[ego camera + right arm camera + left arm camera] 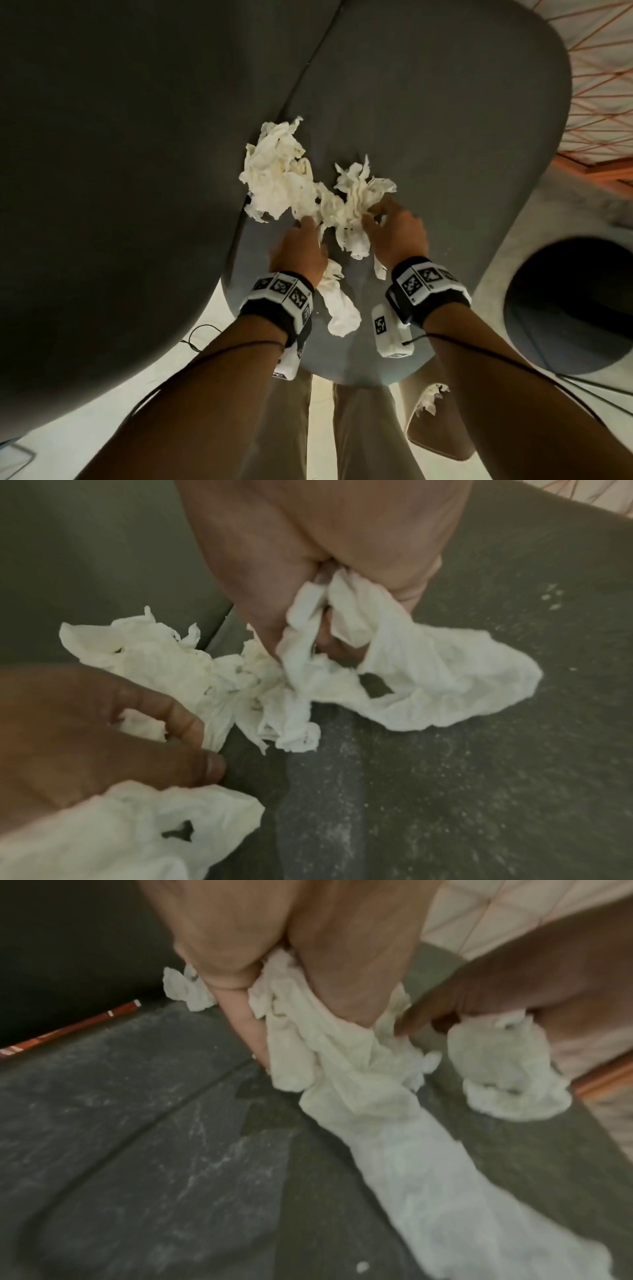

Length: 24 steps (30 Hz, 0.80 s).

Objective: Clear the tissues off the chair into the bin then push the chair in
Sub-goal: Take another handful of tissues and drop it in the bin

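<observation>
Crumpled white tissues (281,178) lie in a heap in the middle of the dark grey chair seat (445,137). My left hand (301,236) grips one long tissue (342,1069), which trails back under the wrist (337,308). In the left wrist view the left hand (298,1020) has thumb and fingers curled round it. My right hand (390,222) pinches a second bunch (359,192) close beside it. The right wrist view shows the right hand (329,620) with that tissue (428,674) between thumb and fingers. Both hands nearly touch.
A grey round container with a dark opening (568,301) stands on the floor right of the chair. Near my legs a tan container (442,431) holds a scrap of tissue (430,401). A large dark padded part (102,171) rises left of the seat.
</observation>
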Available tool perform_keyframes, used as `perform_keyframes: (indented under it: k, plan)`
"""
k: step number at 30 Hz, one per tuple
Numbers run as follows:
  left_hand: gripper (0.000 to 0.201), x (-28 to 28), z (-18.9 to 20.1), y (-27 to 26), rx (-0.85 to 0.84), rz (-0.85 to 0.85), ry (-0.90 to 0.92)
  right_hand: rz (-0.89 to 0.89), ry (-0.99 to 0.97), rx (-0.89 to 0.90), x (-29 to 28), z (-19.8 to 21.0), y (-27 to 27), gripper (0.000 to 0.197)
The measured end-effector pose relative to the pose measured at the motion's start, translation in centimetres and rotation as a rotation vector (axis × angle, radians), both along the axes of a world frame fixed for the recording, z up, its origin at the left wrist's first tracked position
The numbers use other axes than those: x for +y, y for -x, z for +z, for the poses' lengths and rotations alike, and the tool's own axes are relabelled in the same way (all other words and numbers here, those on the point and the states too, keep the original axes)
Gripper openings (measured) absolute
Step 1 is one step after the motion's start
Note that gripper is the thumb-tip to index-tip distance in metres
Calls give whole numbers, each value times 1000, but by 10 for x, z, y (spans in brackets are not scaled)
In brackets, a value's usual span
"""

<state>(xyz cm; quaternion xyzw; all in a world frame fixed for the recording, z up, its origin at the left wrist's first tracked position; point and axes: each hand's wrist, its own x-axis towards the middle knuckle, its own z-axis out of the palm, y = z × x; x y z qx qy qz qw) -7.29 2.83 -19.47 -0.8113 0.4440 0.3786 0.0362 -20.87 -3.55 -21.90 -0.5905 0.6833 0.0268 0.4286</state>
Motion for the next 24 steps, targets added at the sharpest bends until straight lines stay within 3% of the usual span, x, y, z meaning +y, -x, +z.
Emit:
perform_keyframes:
  k: [4, 8, 11, 14, 19, 23, 24]
  plan:
    - [18, 3, -4, -1, 11, -31, 20, -124, 19, -47, -3, 5, 9, 21]
    - [22, 11, 9, -11, 96, 120, 50, -343, -15, -150, -2, 17, 29, 22]
    - [17, 20, 24, -19, 33, 154, 143, -458, 21, -160, 2, 19, 46, 17]
    - [6, 26, 44, -25, 27, 243, 191, -538, 63, -179, 4, 16, 60, 29]
    - [36, 35, 71, -27, 113, 402, 359, -634, 80, -309, 2, 22, 72, 28]
    - [24, 33, 83, -23, 158, 486, 432, -690, -20, -370, -3, 27, 80, 15]
    - [19, 29, 87, -20, 182, 491, 430, -691, -40, -355, -4, 28, 82, 20]
